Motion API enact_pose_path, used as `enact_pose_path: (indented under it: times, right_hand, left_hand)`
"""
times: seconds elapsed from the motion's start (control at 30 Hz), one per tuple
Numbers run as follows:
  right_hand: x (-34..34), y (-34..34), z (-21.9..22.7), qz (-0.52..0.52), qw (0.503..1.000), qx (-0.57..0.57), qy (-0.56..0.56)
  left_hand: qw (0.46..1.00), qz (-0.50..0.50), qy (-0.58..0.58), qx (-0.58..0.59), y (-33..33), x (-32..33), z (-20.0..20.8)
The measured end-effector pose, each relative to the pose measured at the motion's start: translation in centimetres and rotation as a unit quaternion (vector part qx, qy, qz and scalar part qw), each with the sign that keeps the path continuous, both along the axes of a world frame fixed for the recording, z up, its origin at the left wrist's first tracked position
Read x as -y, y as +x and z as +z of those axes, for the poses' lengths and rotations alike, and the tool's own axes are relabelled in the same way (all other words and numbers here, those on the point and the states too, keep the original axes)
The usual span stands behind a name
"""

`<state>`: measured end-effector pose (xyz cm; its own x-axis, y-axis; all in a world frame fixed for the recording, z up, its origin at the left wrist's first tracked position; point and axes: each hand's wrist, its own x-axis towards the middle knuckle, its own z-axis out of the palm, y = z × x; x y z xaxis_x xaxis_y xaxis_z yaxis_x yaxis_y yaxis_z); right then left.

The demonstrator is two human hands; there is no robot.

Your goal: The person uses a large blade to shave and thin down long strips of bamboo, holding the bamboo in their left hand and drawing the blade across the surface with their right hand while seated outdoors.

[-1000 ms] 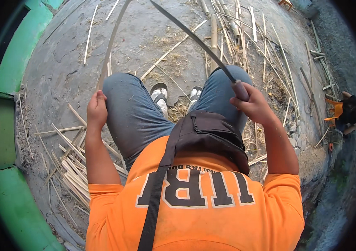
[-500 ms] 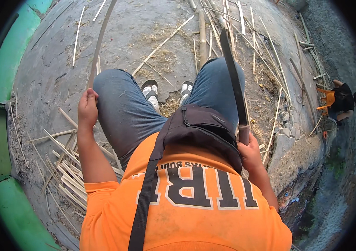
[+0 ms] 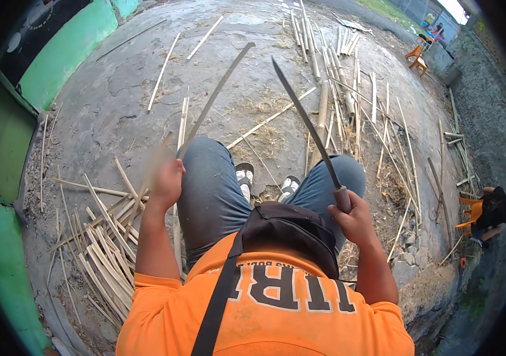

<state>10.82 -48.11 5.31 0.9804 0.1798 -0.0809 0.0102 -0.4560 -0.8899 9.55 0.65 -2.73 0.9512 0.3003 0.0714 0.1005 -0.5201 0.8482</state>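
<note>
My left hand point(image 3: 168, 183) is closed around a long, thin bamboo strip point(image 3: 216, 98) beside my left knee. The strip slants up and away to the right, and its lower end is blurred behind the hand. In my right hand point(image 3: 354, 218) is a machete point(image 3: 307, 121), gripped by its brown handle near my right thigh. Its dark, curved blade points up and leans left, toward the strip. Blade and strip are apart.
Many split bamboo strips point(image 3: 107, 267) lie in a loose heap at my left. Bamboo poles point(image 3: 322, 115) and more strips litter the concrete ahead and right. A person in black point(image 3: 495, 210) sits on an orange chair point(image 3: 473, 212) at far right. A green wall point(image 3: 66, 50) runs along the left.
The view has swung upward, showing more of the far ground. The strip now leans further right and the machete further left, their upper ends closer together. Both hands keep their holds.
</note>
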Motion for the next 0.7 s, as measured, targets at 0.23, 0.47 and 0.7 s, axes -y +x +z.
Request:
enact_pose_path:
  times: [0.23,0.47,0.7]
  right_hand:
    - [-4.8,10.5,3.2,0.185,0.953,0.152,-0.185]
    - [-15.2,19.6,-1.4,0.291,0.881,0.288,-0.236]
    - [-16.0,21.5,-6.5,0.279,0.882,0.287,-0.247]
  left_hand:
    - [0.991,0.045,0.099,-0.075,-0.9,1.6,3.0]
    - [0.986,0.052,0.146,-0.063,-0.5,2.7,2.9]
    - [0.972,0.050,0.203,-0.111,-0.1,3.5,4.0]
